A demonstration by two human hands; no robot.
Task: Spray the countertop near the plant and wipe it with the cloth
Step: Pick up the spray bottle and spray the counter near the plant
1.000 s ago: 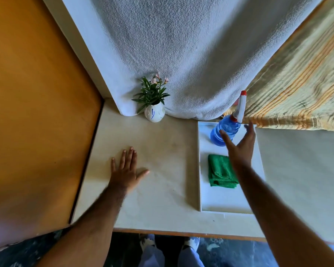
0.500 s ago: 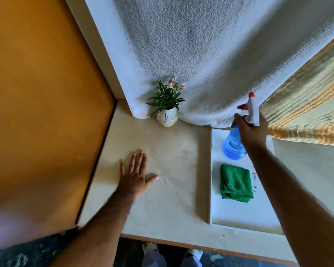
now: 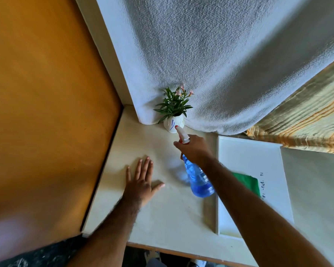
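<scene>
My right hand [image 3: 196, 149] grips the neck of a blue spray bottle [image 3: 198, 178] with a white and red nozzle. The bottle is lifted and tilted over the cream countertop [image 3: 162, 214], its nozzle pointing toward the small plant [image 3: 174, 110] in a white pot at the back. My left hand [image 3: 141, 182] lies flat on the countertop, fingers spread, left of the bottle. The green cloth [image 3: 249, 185] lies folded on a white tray [image 3: 258, 157] to the right, partly hidden behind my right forearm.
A white textured towel [image 3: 210, 54] hangs behind the plant, and a striped yellow fabric [image 3: 307, 120] hangs at the back right. An orange wall [image 3: 42, 103] borders the countertop on the left. The counter's front edge [image 3: 181, 251] runs below my arms.
My right hand has lifted the spray bottle off the tray and carried it left over the countertop, tilting the nozzle toward the plant. The left hand stays flat.
</scene>
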